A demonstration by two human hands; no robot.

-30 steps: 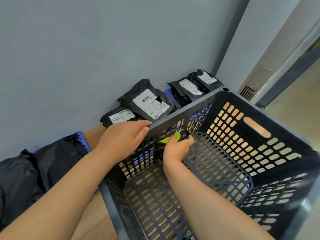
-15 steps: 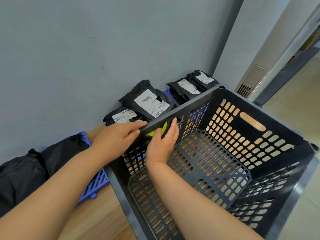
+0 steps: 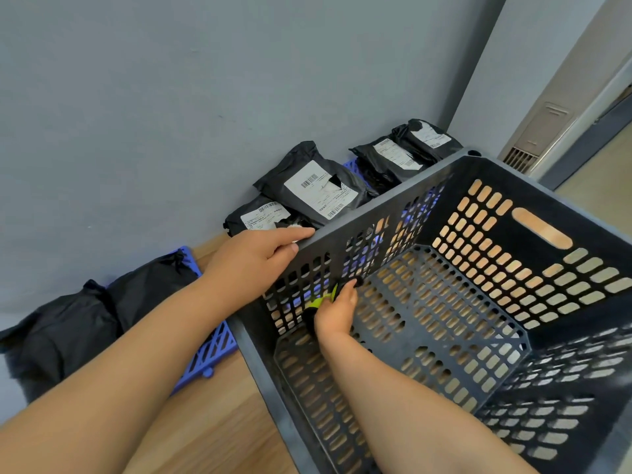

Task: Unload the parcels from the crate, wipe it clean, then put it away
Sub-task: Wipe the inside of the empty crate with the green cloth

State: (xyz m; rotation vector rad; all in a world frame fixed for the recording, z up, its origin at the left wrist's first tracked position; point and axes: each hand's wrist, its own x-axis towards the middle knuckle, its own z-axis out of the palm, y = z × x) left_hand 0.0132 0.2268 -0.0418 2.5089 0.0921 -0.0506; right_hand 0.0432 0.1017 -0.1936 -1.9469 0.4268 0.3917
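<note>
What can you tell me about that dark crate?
The crate is dark grey plastic, open-topped, its walls and base pierced by rows of slots, with a handle slot in one wall. It holds no parcels. The left hand grips its rim; the right hand presses a yellow-green cloth against an inner wall.

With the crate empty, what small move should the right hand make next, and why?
Probably sweep the yellow-green cloth along the bottom of this perforated wall: the right hand holds it low there, the left hand grips the crate rim above, and the parcels lie outside.
</note>
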